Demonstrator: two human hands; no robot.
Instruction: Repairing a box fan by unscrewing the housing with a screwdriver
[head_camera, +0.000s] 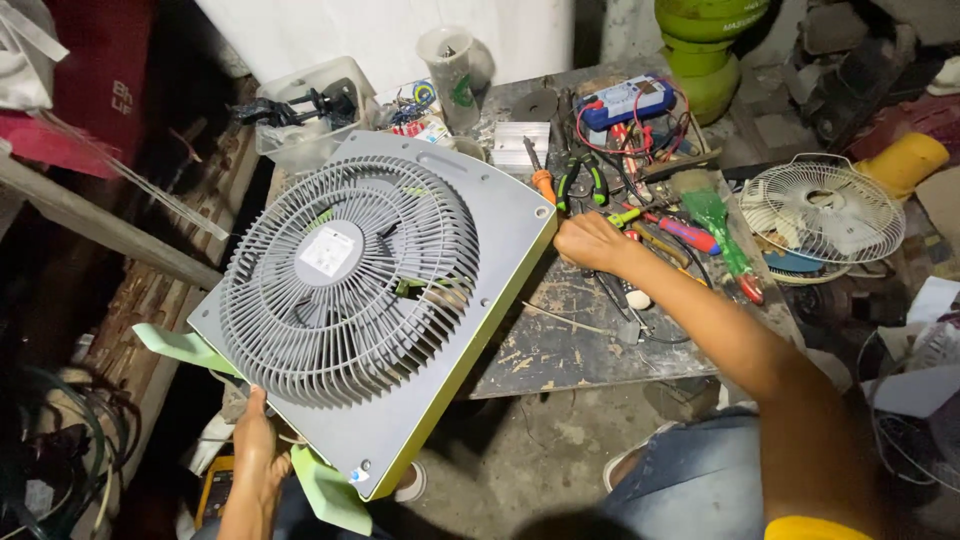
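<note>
Two hands on the job, one propping a grey box fan on the desk

Left hand, at 7 o'clock, grips the fan's lower edge; the fan leans tilted against the desk's left side, grille up. Right hand, at 3 o'clock of the fan, rests half-curled among screwdrivers and pliers; whether it holds anything I cannot tell. Fan looks bulky yet light, stiff plastic; its slim grille ribs seem fragile, so the solid frame edges are the safer hold

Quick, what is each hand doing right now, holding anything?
Left hand: closed on the lower edge of the grey box fan, holding it up.
Right hand: resting among the tools on the workbench; whether it grips one cannot be told.
</note>
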